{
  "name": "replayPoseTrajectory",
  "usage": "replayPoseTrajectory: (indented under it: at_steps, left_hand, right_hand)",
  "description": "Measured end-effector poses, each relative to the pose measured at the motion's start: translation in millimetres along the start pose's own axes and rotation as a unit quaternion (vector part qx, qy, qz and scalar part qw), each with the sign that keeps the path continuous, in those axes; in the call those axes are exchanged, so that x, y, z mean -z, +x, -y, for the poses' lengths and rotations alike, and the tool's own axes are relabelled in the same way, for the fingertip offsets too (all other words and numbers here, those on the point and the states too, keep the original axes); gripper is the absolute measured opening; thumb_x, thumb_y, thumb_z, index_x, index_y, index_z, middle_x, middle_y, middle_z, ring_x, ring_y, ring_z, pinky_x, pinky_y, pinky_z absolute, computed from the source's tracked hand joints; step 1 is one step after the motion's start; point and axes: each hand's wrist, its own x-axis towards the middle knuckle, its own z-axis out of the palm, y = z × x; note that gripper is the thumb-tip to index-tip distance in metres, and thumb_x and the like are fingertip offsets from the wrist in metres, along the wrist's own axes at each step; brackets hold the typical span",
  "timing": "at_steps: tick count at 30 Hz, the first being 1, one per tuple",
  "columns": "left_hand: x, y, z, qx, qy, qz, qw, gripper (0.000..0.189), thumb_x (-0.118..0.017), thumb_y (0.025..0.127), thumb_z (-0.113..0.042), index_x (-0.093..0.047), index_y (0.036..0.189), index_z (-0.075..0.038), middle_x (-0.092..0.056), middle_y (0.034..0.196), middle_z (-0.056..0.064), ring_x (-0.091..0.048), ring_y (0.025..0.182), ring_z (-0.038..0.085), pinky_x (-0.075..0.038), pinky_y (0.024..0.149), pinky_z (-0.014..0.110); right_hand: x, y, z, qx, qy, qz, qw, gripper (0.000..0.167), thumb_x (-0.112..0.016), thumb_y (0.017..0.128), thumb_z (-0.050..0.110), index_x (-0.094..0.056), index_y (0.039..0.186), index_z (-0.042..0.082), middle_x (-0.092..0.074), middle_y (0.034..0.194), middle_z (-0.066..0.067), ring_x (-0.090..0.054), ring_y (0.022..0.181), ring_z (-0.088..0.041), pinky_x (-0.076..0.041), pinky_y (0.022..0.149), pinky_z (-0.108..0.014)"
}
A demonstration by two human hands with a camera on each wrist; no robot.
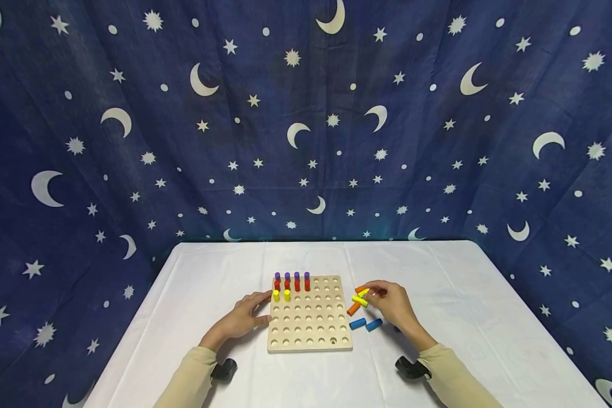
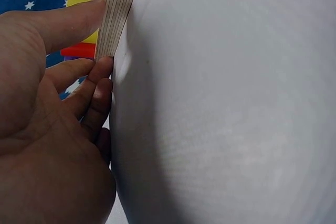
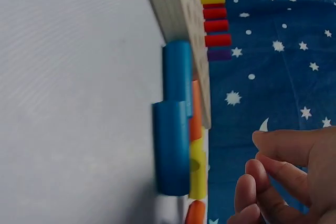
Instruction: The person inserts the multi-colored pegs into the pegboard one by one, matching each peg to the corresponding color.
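Observation:
A square wooden pegboard [image 1: 313, 320] lies on the table. Purple pegs [image 1: 297, 276] and red pegs [image 1: 297, 286] stand in its back left rows, with two yellow pegs [image 1: 287, 295] in front of them. At the board's left side, my left hand [image 1: 243, 315] touches the edge with thumb and fingertips. My right hand [image 1: 391, 301] hovers over loose pegs to the right of the board, beside a loose yellow peg [image 1: 359, 301]. In the right wrist view its thumb and fingers [image 3: 286, 145] are bent near each other, with no peg visible between them.
Blue pegs [image 1: 374, 324] lie near the board's front right side, in front of orange pegs [image 1: 354, 309]. White cloth [image 1: 183, 300] covers the table. A dark blue curtain [image 1: 265, 147] with moons and stars hangs behind and at the sides.

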Motion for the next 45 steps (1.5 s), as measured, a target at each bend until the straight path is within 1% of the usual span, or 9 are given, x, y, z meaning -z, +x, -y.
replayPoseTrajectory:
  at_steps: [3, 9, 12, 16, 21, 26, 38, 45]
  left_hand:
    - [0.2, 0.3, 0.0, 0.0, 0.003, -0.005, 1.0, 0.068, -0.073, 0.087, -0.033, -0.046, 0.147, -0.017, -0.053, 0.145, 0.008, -0.041, 0.137, 0.033, -0.025, 0.116, 0.06]
    - [0.7, 0.1, -0.3, 0.001, 0.001, -0.004, 1.0, 0.067, -0.072, 0.088, -0.033, -0.046, 0.147, -0.017, -0.053, 0.145, 0.008, -0.041, 0.138, 0.034, -0.024, 0.116, 0.06]
    - [-0.1, -0.3, 0.0, 0.003, 0.0, -0.004, 1.0, 0.067, -0.072, 0.088, -0.033, -0.046, 0.147, -0.017, -0.052, 0.145, 0.008, -0.041, 0.138, 0.034, -0.025, 0.116, 0.061]
    - [-1.4, -0.2, 0.7, 0.003, 0.0, -0.004, 1.0, 0.067, -0.072, 0.088, -0.034, -0.046, 0.147, -0.017, -0.053, 0.144, 0.008, -0.041, 0.137, 0.034, -0.026, 0.115, 0.061]
    - [-2.1, 0.3, 1.6, -0.001, -0.001, -0.003, 1.0, 0.067, -0.072, 0.088, -0.033, -0.046, 0.147, -0.018, -0.053, 0.144, 0.008, -0.041, 0.137, 0.034, -0.025, 0.116, 0.061]
    - [-1.4, 0.1, 1.5, -0.006, -0.004, -0.004, 1.0, 0.066, -0.072, 0.088, -0.032, -0.046, 0.147, -0.017, -0.052, 0.145, 0.008, -0.04, 0.138, 0.035, -0.023, 0.117, 0.061]
    - [-2.2, -0.1, 1.5, 0.007, -0.002, -0.002, 1.0, 0.067, -0.072, 0.087, -0.033, -0.045, 0.147, -0.018, -0.052, 0.146, 0.008, -0.039, 0.139, 0.035, -0.024, 0.116, 0.061]
    - [-2.5, -0.3, 1.3, 0.014, -0.001, -0.001, 0.9999, 0.068, -0.073, 0.087, -0.035, -0.046, 0.147, -0.019, -0.051, 0.146, 0.007, -0.039, 0.139, 0.034, -0.026, 0.115, 0.062]
  right_hand:
    - [-1, -1.0, -4, -0.003, -0.006, 0.0, 1.0, 0.023, -0.078, 0.081, 0.012, -0.076, 0.103, 0.008, -0.07, 0.083, -0.004, -0.056, 0.072, -0.012, -0.046, 0.06, -0.021]
    - [-4, -1.9, -11, -0.006, -0.039, -0.011, 0.9992, 0.018, -0.082, 0.076, 0.01, -0.078, 0.093, 0.007, -0.073, 0.094, -0.012, -0.057, 0.072, -0.013, -0.044, 0.062, -0.023]
    - [-5, -2.0, -12, -0.014, -0.046, -0.009, 0.9988, 0.016, -0.083, 0.075, 0.012, -0.079, 0.09, 0.007, -0.073, 0.089, -0.01, -0.058, 0.071, -0.012, -0.044, 0.062, -0.025]
    - [-8, -1.2, -16, -0.034, -0.053, -0.002, 0.998, 0.016, -0.083, 0.074, 0.014, -0.079, 0.089, 0.01, -0.071, 0.078, -0.001, -0.058, 0.068, -0.01, -0.044, 0.06, -0.025]
    - [-11, 0.2, -20, -0.039, -0.063, 0.001, 0.9972, 0.018, -0.084, 0.072, 0.014, -0.079, 0.088, 0.011, -0.068, 0.071, 0.004, -0.057, 0.064, -0.008, -0.043, 0.058, -0.025]
    - [-13, 1.9, -21, -0.042, -0.071, 0.004, 0.9966, 0.017, -0.085, 0.071, 0.015, -0.079, 0.087, 0.013, -0.068, 0.07, 0.005, -0.057, 0.064, -0.008, -0.043, 0.06, -0.026]
    - [-14, 3.6, -23, -0.051, -0.078, 0.02, 0.9954, 0.014, -0.086, 0.072, 0.017, -0.078, 0.083, 0.013, -0.062, 0.067, 0.006, -0.053, 0.066, -0.01, -0.039, 0.061, -0.026]
    - [-10, 2.5, -20, -0.041, -0.07, 0.011, 0.9967, 0.014, -0.083, 0.074, 0.015, -0.077, 0.086, 0.011, -0.068, 0.071, 0.004, -0.056, 0.066, -0.009, -0.043, 0.062, -0.026]
